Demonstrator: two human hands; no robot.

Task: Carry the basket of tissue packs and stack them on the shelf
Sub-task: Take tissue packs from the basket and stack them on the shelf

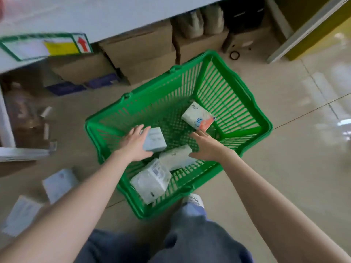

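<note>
The left hand reaches into the green slatted plastic shopping basket and grips a small pale blue-grey tissue pack, fingers over its far edge and thumb under its near edge; the right hand hovers spread and empty inside the basket, fingertips close to a white tissue pack with an orange and blue print that leans against the far right wall, thumb just above a long white tissue pack lying on the basket floor; nearer the person, a clear-wrapped white bundle of tissue packs rests in the near corner. The basket stands on the glossy beige tiled floor; two pale flat packs lie on the floor to the left of it, blurred; beyond it, brown cardboard boxes sit under a white shelf board; a white shoe and blue-grey trousers show below.
</note>
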